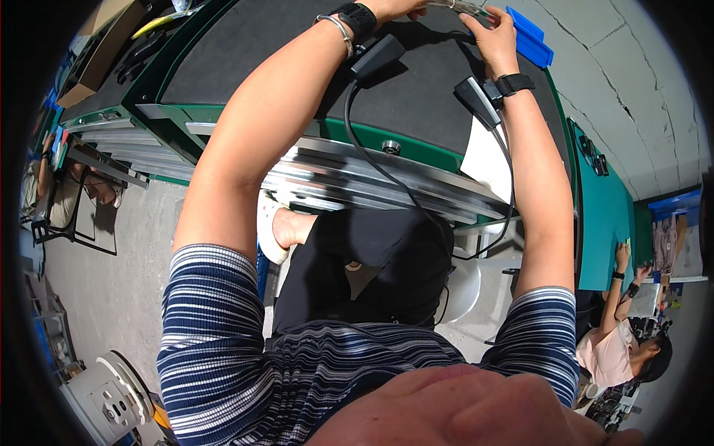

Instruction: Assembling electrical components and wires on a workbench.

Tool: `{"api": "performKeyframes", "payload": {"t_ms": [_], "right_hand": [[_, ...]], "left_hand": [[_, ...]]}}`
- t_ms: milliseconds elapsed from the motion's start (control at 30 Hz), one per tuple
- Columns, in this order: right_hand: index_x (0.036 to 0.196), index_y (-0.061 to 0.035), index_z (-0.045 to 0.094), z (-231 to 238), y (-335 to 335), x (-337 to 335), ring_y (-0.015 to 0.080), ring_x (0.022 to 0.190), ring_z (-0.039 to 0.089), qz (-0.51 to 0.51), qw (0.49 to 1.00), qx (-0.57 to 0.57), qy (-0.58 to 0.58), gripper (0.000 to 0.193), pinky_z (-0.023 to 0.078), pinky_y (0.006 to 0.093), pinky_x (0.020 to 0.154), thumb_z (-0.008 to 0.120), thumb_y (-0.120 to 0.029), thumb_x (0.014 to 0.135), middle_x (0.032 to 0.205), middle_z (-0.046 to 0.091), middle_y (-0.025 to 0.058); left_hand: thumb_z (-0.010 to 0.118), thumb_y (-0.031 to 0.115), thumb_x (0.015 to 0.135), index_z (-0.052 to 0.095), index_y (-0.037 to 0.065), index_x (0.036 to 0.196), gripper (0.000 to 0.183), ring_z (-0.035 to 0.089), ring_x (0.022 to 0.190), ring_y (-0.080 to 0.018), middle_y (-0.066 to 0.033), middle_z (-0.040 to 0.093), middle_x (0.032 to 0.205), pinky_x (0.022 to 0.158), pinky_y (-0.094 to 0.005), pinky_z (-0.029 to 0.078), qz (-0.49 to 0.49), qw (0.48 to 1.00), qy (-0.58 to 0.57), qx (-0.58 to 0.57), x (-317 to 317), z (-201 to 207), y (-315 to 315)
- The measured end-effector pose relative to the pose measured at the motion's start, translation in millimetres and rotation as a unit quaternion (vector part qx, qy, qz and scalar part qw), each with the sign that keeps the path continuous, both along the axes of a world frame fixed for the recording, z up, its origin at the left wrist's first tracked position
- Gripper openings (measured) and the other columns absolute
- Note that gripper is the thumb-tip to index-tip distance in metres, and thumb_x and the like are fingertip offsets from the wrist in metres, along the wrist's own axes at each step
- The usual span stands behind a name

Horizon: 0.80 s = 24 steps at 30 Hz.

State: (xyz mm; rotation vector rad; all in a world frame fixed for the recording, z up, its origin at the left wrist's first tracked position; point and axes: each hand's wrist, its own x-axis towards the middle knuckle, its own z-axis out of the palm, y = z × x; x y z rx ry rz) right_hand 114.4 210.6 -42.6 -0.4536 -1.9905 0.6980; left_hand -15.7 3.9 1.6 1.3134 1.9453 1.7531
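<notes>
At the far edge of the view, a thin, shiny bundle of clear and greenish strands (455, 6) spans my two hands; its exact kind is not clear. My left hand (398, 7) is partly cut off by the top edge, with its fingers closed at the bundle's left end. My right hand (497, 41) pinches the other end between thumb and fingers. Black straps circle both wrists, each with a dark cabled box beside it, the left box (378, 58) and the right box (477, 102). Below them lies the dark mat (424, 97) of the workbench.
A blue plastic bin (529, 37) stands just right of my right hand. White paper (487, 160) lies at the bench's front edge, above metal drawers (335, 175). Black cables (372, 152) hang toward my lap. A cardboard box (97, 56) sits far left; another person (613, 349) works at right.
</notes>
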Motion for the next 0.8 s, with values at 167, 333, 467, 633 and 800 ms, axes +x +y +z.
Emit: {"api": "performKeyframes", "payload": {"t_ms": [167,333,467,633,800], "right_hand": [[0.137,0.0065,0.055,-4,23,-2,0.0232,0.118,0.063,0.105,0.99,-0.056,-0.07,0.074,0.048,0.0322,0.103,0.086,-0.036,0.085,0.126,0.066,0.0181],[0.126,-0.0034,0.066,-18,19,-11,0.0299,0.097,0.073,-0.022,0.985,0.14,-0.102,0.055,0.057,0.0386,0.09,0.071,-0.046,0.092,0.109,0.075,0.0136],[0.13,-0.0077,0.068,-8,13,-6,0.034,0.108,0.071,-0.047,0.975,0.138,-0.168,0.063,0.053,0.0413,0.099,0.079,-0.047,0.082,0.117,0.074,0.0145],[0.113,0.0014,0.072,5,-2,3,0.0199,0.095,0.069,0.057,0.997,-0.043,-0.005,0.025,0.053,0.0342,0.086,0.069,-0.014,0.093,0.104,0.076,0.0125],[0.113,0.0014,0.072,15,-15,5,0.0191,0.091,0.068,0.06,0.998,-0.014,-0.007,0.024,0.053,0.0333,0.082,0.069,-0.012,0.093,0.101,0.076,0.0119]], "left_hand": [[0.075,0.049,0.092,0.073,0.001,0.087,0.048,0.062,0.063,-0.0135,-0.0064,0.068,0.073,0.059,-0.0295,0.051,-0.012,0.999,-0.039,0.027,-6,-3,4],[0.078,0.046,0.091,0.071,0.002,0.087,0.045,0.064,0.066,-0.0135,-0.0058,0.07,0.078,0.062,-0.0289,0.052,-0.028,0.999,0.014,0.018,-5,-2,4],[0.077,0.045,0.092,0.069,0.003,0.087,0.043,0.065,0.07,-0.0131,-0.0056,0.071,0.08,0.064,-0.0297,0.053,-0.092,0.994,0.035,0.034,-1,-5,7],[0.074,0.043,0.096,0.07,0.003,0.093,0.041,0.062,0.072,-0.0104,-0.0038,0.069,0.08,0.066,-0.0274,0.051,-0.083,0.995,0.009,0.056,-5,-6,10],[0.072,0.043,0.097,0.072,0.003,0.095,0.04,0.061,0.072,-0.0101,-0.0032,0.069,0.081,0.068,-0.0269,0.05,-0.038,0.998,0.0,0.051,-8,-8,13]]}}
